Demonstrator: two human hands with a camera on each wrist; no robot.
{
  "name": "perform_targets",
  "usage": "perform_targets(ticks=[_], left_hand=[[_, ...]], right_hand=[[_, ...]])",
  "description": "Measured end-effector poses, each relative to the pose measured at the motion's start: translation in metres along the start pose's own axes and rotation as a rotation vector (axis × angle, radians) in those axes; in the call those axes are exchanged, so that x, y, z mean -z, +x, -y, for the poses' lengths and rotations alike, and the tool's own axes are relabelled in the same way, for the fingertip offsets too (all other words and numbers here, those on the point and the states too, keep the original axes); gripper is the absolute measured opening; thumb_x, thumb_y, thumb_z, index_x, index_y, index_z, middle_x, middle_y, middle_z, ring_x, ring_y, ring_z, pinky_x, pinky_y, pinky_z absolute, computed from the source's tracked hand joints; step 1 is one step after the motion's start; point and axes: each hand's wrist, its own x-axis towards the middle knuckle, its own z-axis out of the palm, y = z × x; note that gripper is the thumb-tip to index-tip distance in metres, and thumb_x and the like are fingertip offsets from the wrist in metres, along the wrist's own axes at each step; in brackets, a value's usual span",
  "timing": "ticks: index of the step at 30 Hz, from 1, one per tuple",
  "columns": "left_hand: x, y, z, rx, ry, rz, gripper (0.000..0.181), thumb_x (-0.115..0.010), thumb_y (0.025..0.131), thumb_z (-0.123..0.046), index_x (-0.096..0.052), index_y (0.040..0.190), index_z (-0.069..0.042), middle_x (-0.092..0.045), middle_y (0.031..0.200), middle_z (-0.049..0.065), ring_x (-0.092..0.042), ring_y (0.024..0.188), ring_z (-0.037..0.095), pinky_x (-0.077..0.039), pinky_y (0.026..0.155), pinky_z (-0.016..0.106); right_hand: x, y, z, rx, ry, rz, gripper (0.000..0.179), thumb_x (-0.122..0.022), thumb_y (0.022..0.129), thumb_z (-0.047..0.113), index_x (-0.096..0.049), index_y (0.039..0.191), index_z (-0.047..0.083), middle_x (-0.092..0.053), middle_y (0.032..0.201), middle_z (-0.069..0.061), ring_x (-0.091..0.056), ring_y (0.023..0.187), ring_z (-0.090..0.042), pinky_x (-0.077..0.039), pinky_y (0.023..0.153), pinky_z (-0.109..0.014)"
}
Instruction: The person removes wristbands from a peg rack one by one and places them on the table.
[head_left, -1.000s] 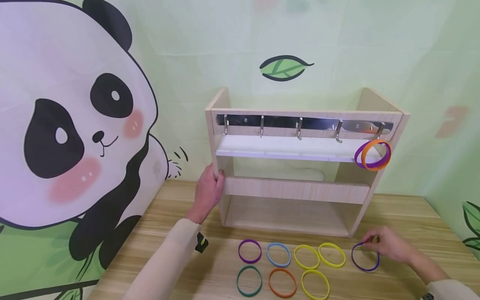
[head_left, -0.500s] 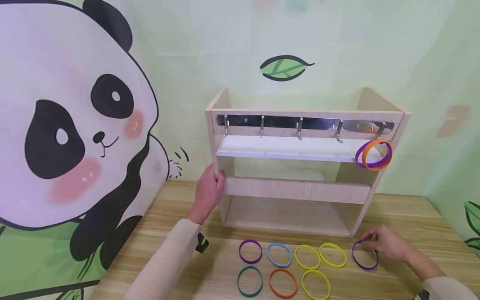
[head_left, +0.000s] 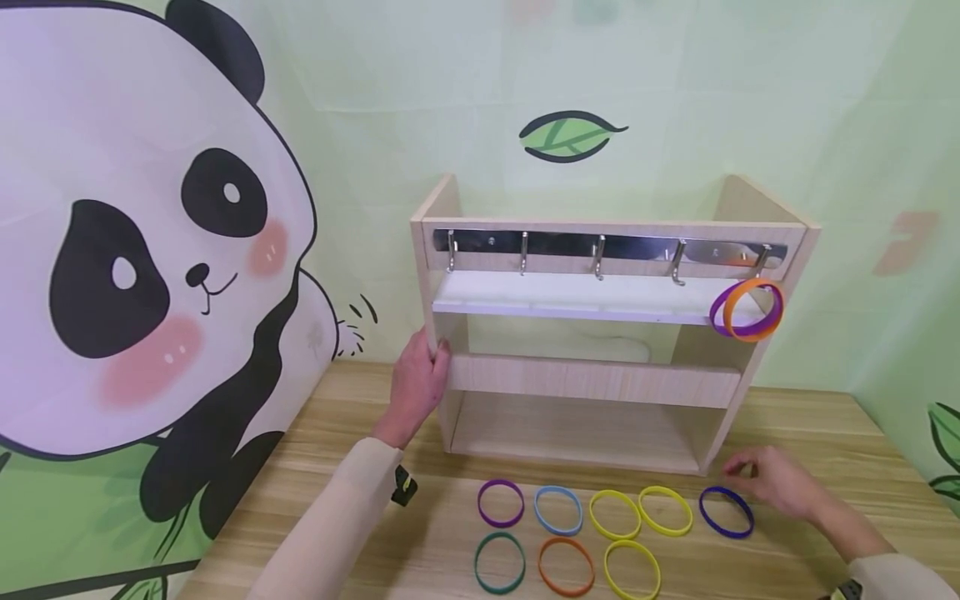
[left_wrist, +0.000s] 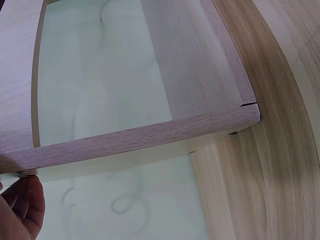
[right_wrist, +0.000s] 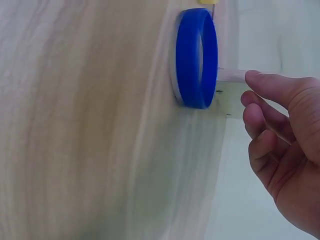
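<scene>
My left hand (head_left: 418, 379) grips the left side panel of a small wooden shelf unit (head_left: 592, 377); in the left wrist view its bent fingers (left_wrist: 34, 205) are at the panel's edge. A dark blue silicone wristband (right_wrist: 189, 60) lies on the table near the unit's right front corner. Just right of it, apart from the band, hovers my right hand (head_left: 783, 485), fingers loosely bent and holding nothing. An orange wristband (head_left: 727, 312) and a purple wristband (head_left: 714, 315) hang from the rightmost hook of the metal hook rail (head_left: 564, 243).
Several more wristbands lie in two rows before the unit, among them a purple band (head_left: 479, 503), a green band (head_left: 476, 563), an orange-red band (head_left: 566, 592) and a yellow band (head_left: 657, 573). A panda-printed backdrop (head_left: 360, 167) stands behind the wooden table (head_left: 817, 425).
My right hand has let go of the dark blue wristband and drawn slightly back from it; the band now lies flat, a little further left. My left hand has stayed in place.
</scene>
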Motion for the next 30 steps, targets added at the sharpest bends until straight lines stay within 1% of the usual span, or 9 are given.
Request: perform_targets(ticks=[3,7,8,10,14,20,23,27,30], left_hand=[[0.000,0.000,0.000,0.004,0.001,0.003,0.038,-0.046,0.106,-0.023,-0.060,0.126,0.006,-0.067,0.113,0.027,-0.067,0.098,0.043,-0.059,0.084,0.059],[0.001,0.000,0.000,0.005,0.005,0.007,0.037,-0.046,0.106,-0.023,-0.060,0.124,0.006,-0.067,0.110,0.026,-0.067,0.097,0.041,-0.059,0.083,0.058],[0.001,0.000,0.000,0.005,0.005,0.006,0.036,-0.046,0.106,-0.023,-0.060,0.123,0.006,-0.067,0.109,0.026,-0.066,0.096,0.041,-0.059,0.082,0.058],[0.001,0.000,0.000,0.002,0.008,0.004,0.036,-0.046,0.106,-0.023,-0.060,0.124,0.006,-0.067,0.110,0.026,-0.067,0.096,0.041,-0.060,0.082,0.058],[0.002,-0.001,0.000,-0.001,0.005,-0.001,0.038,-0.046,0.106,-0.023,-0.060,0.125,0.006,-0.067,0.113,0.027,-0.068,0.098,0.042,-0.060,0.083,0.058],[0.002,-0.001,-0.001,-0.012,0.001,-0.005,0.039,-0.045,0.106,-0.023,-0.060,0.125,0.007,-0.067,0.112,0.028,-0.068,0.097,0.043,-0.060,0.082,0.059],[0.002,-0.001,-0.001,-0.016,0.005,-0.007,0.038,-0.045,0.106,-0.023,-0.060,0.123,0.007,-0.067,0.108,0.028,-0.067,0.094,0.042,-0.060,0.080,0.058],[0.001,-0.002,-0.001,-0.028,0.010,-0.020,0.037,-0.045,0.105,-0.023,-0.061,0.120,0.006,-0.067,0.106,0.027,-0.067,0.091,0.042,-0.059,0.078,0.059],[0.001,-0.002,0.000,-0.037,0.009,-0.026,0.037,-0.046,0.104,-0.023,-0.061,0.120,0.007,-0.068,0.107,0.027,-0.067,0.092,0.042,-0.059,0.078,0.059]], right_hand=[[0.006,0.001,0.007,-0.026,0.008,-0.003,0.006,-0.077,0.089,0.000,-0.077,0.093,-0.004,-0.076,0.087,-0.008,-0.050,0.065,0.002,-0.047,0.054,-0.024],[0.015,0.003,0.019,-0.059,0.008,-0.034,0.006,-0.076,0.090,-0.002,-0.077,0.095,-0.005,-0.076,0.089,-0.010,-0.049,0.063,0.001,-0.046,0.053,-0.025],[0.017,0.004,0.021,-0.058,0.007,-0.050,0.006,-0.076,0.090,-0.003,-0.077,0.096,-0.005,-0.075,0.088,-0.010,-0.049,0.063,0.001,-0.045,0.053,-0.024],[0.021,0.006,0.025,-0.011,0.003,-0.099,0.006,-0.076,0.088,-0.006,-0.076,0.094,-0.005,-0.075,0.086,-0.009,-0.049,0.063,0.001,-0.045,0.052,-0.024],[0.028,0.011,0.031,0.044,-0.004,-0.183,0.009,-0.077,0.085,-0.010,-0.077,0.093,-0.005,-0.074,0.083,-0.010,-0.049,0.060,0.001,-0.045,0.050,-0.024],[0.044,0.015,0.046,0.013,-0.054,-0.286,0.010,-0.079,0.084,-0.008,-0.078,0.092,-0.002,-0.074,0.081,-0.008,-0.049,0.061,0.004,-0.043,0.048,-0.025],[0.054,0.017,0.056,-0.006,-0.063,-0.322,0.010,-0.079,0.085,-0.007,-0.078,0.093,-0.002,-0.071,0.077,-0.003,-0.049,0.061,0.003,-0.043,0.047,-0.025],[0.067,0.019,0.067,-0.003,-0.055,-0.370,0.012,-0.079,0.085,-0.009,-0.077,0.095,-0.004,-0.068,0.074,0.000,-0.048,0.059,0.000,-0.042,0.048,-0.024],[0.075,0.020,0.074,-0.003,-0.054,-0.397,0.012,-0.079,0.085,-0.010,-0.077,0.096,-0.005,-0.069,0.075,-0.003,-0.049,0.061,0.000,-0.042,0.049,-0.023]])
